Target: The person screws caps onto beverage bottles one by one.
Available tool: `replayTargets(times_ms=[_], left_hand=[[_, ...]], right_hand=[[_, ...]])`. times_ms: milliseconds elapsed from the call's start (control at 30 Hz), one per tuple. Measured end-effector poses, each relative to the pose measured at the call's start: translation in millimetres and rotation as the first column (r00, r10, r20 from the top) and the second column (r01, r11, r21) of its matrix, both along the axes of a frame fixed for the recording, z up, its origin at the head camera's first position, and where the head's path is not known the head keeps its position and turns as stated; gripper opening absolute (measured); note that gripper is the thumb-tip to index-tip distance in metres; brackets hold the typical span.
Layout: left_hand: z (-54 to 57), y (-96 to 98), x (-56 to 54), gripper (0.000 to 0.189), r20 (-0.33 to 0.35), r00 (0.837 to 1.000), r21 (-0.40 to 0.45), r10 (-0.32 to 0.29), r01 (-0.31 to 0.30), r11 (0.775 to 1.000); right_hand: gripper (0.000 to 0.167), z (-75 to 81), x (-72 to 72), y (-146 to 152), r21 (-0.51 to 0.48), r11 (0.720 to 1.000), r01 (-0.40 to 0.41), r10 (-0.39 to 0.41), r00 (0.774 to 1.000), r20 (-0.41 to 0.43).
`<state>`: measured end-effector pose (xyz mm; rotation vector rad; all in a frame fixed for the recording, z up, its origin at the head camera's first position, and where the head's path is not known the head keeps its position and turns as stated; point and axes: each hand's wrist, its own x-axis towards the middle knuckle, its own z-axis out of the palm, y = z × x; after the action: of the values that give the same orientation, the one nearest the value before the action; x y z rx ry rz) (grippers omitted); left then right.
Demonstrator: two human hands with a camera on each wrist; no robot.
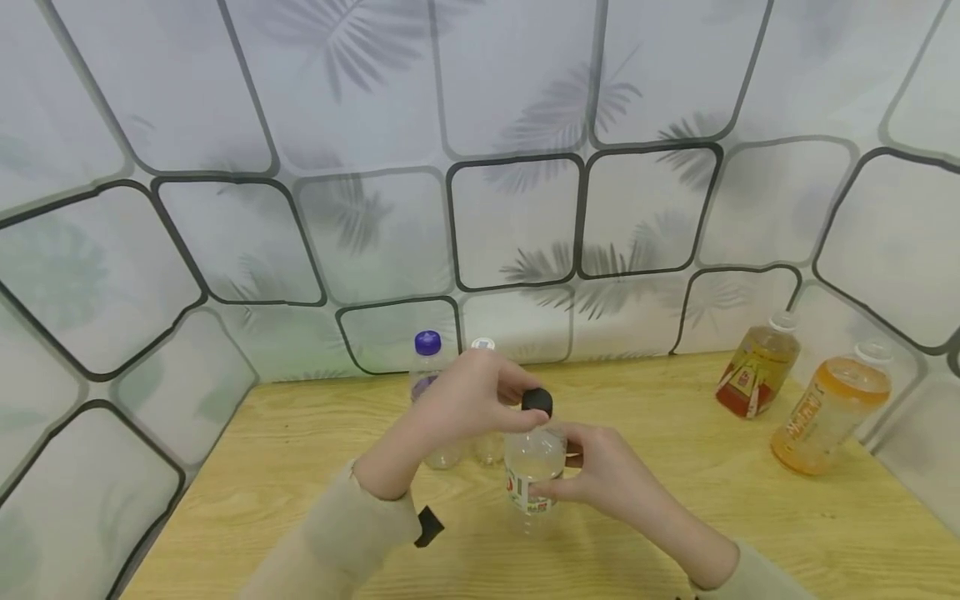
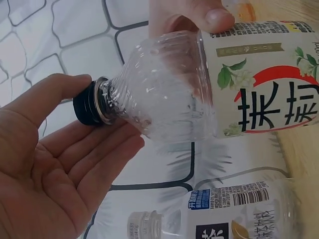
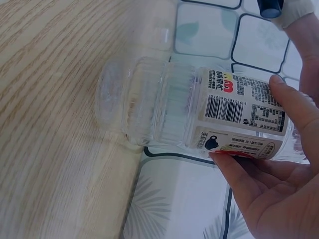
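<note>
clear plastic makes up the bottle (image 1: 534, 454) in front of the person, held upright well forward of the back edge of the pale wooden worktop (image 1: 277, 475) and roughly midway between its left and right edges; from where i stand i can't quite tell whether its base touches the wood. the person's left hand (image 1: 472, 396) comes over the top, thumb against one side of the black cap (image 1: 537, 403) and fingers round the other, pinching it at the neck. the right hand (image 1: 618, 475) grips the body lower down, thumb on one side of the label (image 2: 266, 82) and fingers on the other; that label is white, with green leaves, a red arc and large black characters. toward the back edge, left of the held bottle, a purple-capped bottle (image 1: 429, 367) and a white-capped bottle (image 1: 489, 450) are side by side, both partly hidden by the left hand. over by the back right corner is a yellow-and-red-labelled bottle (image 1: 757, 367), and nearer along the right edge an orange-labelled bottle (image 1: 832, 408). past the back edge rises a wall covering (image 1: 517, 221) printed with rounded outlines and grey fern leaves.
</note>
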<state>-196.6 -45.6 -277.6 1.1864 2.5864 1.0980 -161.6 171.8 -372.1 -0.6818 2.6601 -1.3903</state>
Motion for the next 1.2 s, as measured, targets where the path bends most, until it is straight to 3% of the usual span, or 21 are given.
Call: replayTargets(times_ms=[67, 133, 200, 267, 333, 400, 467, 533, 600, 633, 767, 867, 1000, 1200], left_hand=[[-0.1, -0.6, -4.6, 0.014, 0.027, 0.999, 0.009, -0.043, 0.043, 0.999], [-0.1, 0.5, -5.3, 0.016, 0.054, 0.998, 0.008, -0.039, 0.039, 0.999], [-1.4, 3.5, -2.2, 0.017, 0.042, 0.999, -0.002, 0.007, -0.007, 1.0], [-3.0, 7.4, 5.3, 0.015, -0.002, 0.995, -0.017, 0.102, -0.102, 0.995], [-6.4, 11.8, 13.1, 0.019, -0.091, 0.973, -0.035, 0.213, -0.217, 0.976], [-9.6, 15.9, 19.4, 0.026, -0.19, 0.934, -0.049, 0.301, -0.316, 0.948], [-11.7, 18.5, 23.1, 0.029, -0.269, 0.898, -0.061, 0.347, -0.376, 0.925], [-12.1, 19.6, 23.3, 0.028, -0.311, 0.886, -0.079, 0.343, -0.383, 0.92], [-10.6, 19.1, 21.4, 0.027, -0.317, 0.897, -0.094, 0.308, -0.353, 0.931], [-9.3, 18.4, 20.0, 0.026, -0.3, 0.91, -0.096, 0.286, -0.327, 0.94], [-4.2, 13.5, 10.7, 0.025, -0.151, 0.976, -0.081, 0.158, -0.172, 0.982], [-1.2, 9.1, 1.2, 0.015, -0.049, 0.998, -0.06, 0.029, -0.032, 0.998], [0.3, 4.6, -12.5, 0.02, 0.038, 0.992, -0.035, -0.124, 0.125, 0.992], [2.4, 0.1, -25.9, 0.026, 0.186, 0.946, 0.001, -0.264, 0.269, 0.963]], right_hand=[[0.055, 0.4, 0.0, -0.1, 0.001, 1.0, 0.001, -0.001, 1.0, 0.002], [0.055, 0.7, 0.1, -0.2, 0.003, 1.0, -0.001, 0.001, 1.0, -0.001], [0.055, 0.9, 0.6, -0.3, 0.003, 1.0, -0.003, 0.003, 1.0, -0.009], [0.054, 0.8, 1.2, -0.7, 0.001, 1.0, -0.005, 0.005, 1.0, -0.015], [0.053, 0.9, 1.7, -0.7, -0.003, 1.0, -0.004, 0.004, 1.0, -0.017], [0.052, 0.8, 1.9, -0.6, -0.006, 1.0, -0.001, 0.001, 1.0, -0.015], [0.051, 0.5, 1.6, -0.3, -0.007, 1.0, 0.002, -0.002, 1.0, -0.014], [0.05, 0.5, 1.2, 0.0, -0.008, 1.0, 0.0, 0.0, 1.0, -0.016], [0.05, 0.5, 1.0, 0.1, -0.009, 1.0, -0.002, 0.002, 1.0, -0.016], [0.05, 0.6, 0.9, 0.1, -0.01, 1.0, -0.003, 0.003, 1.0, -0.016], [0.05, 0.6, 0.5, 0.0, -0.01, 1.0, -0.008, 0.008, 1.0, -0.015], [0.051, 0.4, 0.0, 0.2, -0.003, 1.0, -0.015, 0.015, 1.0, -0.022], [0.058, 0.5, -0.1, -0.1, -0.001, 1.0, -0.024, 0.024, 0.999, -0.029], [0.059, 0.6, 0.0, -0.5, 0.0, 1.0, -0.027, 0.027, 0.999, -0.038]])
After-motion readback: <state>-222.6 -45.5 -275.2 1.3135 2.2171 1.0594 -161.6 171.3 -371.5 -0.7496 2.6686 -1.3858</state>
